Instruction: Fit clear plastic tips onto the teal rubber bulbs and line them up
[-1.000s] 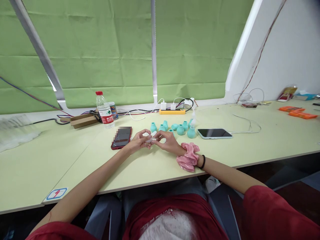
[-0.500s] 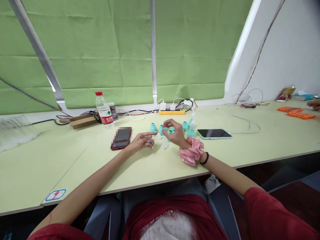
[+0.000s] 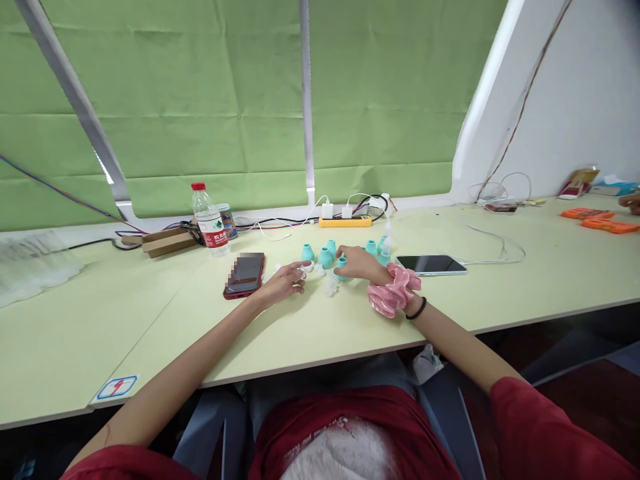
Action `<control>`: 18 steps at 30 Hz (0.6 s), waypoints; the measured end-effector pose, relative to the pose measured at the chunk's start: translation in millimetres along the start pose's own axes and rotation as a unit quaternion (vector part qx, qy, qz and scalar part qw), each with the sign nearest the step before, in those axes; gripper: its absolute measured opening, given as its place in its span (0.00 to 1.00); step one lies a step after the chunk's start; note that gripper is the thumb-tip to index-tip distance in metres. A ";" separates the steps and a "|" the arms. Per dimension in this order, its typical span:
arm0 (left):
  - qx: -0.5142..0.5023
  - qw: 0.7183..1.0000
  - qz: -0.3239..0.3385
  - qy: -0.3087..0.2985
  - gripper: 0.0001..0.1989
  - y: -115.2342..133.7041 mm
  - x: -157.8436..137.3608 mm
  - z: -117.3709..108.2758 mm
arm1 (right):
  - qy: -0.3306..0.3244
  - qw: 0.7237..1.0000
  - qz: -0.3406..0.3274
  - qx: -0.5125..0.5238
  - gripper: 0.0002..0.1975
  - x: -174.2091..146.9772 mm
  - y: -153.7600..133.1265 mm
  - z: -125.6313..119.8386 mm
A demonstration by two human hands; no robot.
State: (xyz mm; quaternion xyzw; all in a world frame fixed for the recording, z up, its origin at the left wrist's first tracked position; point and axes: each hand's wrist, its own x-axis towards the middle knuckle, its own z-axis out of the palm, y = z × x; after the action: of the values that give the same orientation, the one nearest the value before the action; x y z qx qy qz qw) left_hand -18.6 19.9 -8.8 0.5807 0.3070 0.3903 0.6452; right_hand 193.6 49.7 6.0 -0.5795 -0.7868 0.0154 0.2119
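My right hand point(image 3: 363, 263), with a pink scrunchie at the wrist, reaches over a small teal bulb-shaped bottle point(image 3: 341, 269); its thumb and forefinger close about the bottle's sides. My left hand point(image 3: 283, 285) is half curled above the table, a small clear plastic piece point(image 3: 302, 273) at its fingertips, partly hidden. Between the hands lie translucent white bits point(image 3: 331, 285). Behind them stand more open-necked teal bottles point(image 3: 325, 258). Beyond my right hand, one teal bottle point(image 3: 385, 257) carries a clear pointed top.
A red-cased phone point(image 3: 245, 275) lies left of my left hand, a pale-edged phone point(image 3: 433, 265) to the right. Further back are a water bottle point(image 3: 212, 223), a can point(image 3: 227, 220), a cardboard box point(image 3: 170, 242) and a yellow power strip point(image 3: 345, 222). Another person's hand point(image 3: 631, 202) shows far right.
My right hand has opened from a raised pinch and come down to a teal bottle among the group. My left hand has shifted slightly left, its fingers a little looser.
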 end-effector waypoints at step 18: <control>0.155 0.970 0.119 0.143 0.22 8.8 -4.8 5.1 | 0.125 0.940 -0.152 0.278 0.08 -14.7 -28.7 6.7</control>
State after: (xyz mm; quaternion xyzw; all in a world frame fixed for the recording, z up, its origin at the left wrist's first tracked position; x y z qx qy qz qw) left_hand -18.0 13.4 0.4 0.6445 0.3814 0.4907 0.4454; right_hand 168.8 28.2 3.1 -0.3684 -0.7968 0.1286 0.4614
